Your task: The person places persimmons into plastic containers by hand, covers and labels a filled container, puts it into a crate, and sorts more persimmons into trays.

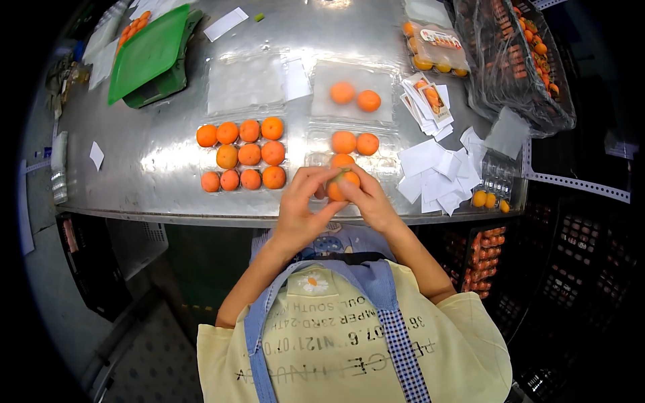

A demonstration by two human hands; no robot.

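My left hand (304, 209) and my right hand (373, 205) meet at the table's front edge, both closed around one round orange fruit (345, 187) with a bit of green at its top, perhaps a tomato or persimmon. Just beyond my fingers lies an open clear plastic clamshell (384, 156). A few orange fruits (344, 142) sit in its near half, partly hidden by my hands. Two more (368, 101) show at its lid half. To the left, a second open clamshell (245, 84) has several orange fruits (249, 154) in rows in its near half.
Loose white papers (440, 176) and printed cards (430, 101) lie at right. Behind them stand a filled, labelled pack (437, 48) and a plastic-lined crate (517, 74) of fruit. A green tray (149, 54) is at far left. Stacked dark crates (578, 269) stand beside the table.
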